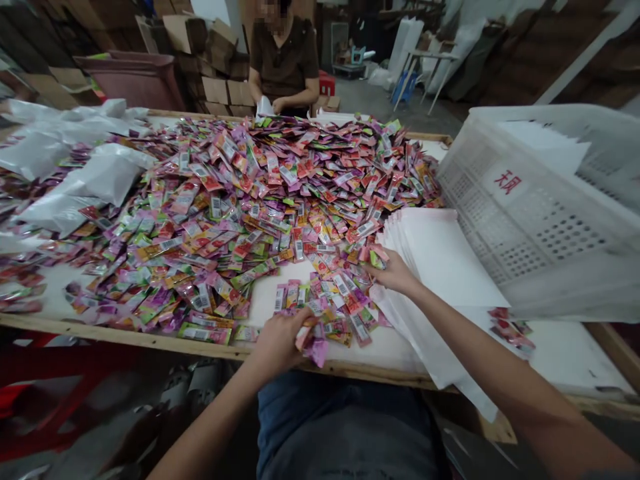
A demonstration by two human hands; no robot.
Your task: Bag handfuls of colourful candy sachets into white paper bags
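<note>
Wooden-edged table [125, 340] sits heaped with glossy pink-green sachets [215, 213]. Left hand [280, 343] grips a few; right hand [393, 272] lies half-open against them.

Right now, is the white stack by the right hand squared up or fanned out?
Fanned out: the white sheets lie staggered, edges stepping beside the right hand.

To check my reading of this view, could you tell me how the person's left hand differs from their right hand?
The left hand sits near the table's wooden edge, curled over pink sachets; the right hand reaches farther, fingers extended, beside the white paper stack. Both are bare and touch sachets.
</note>
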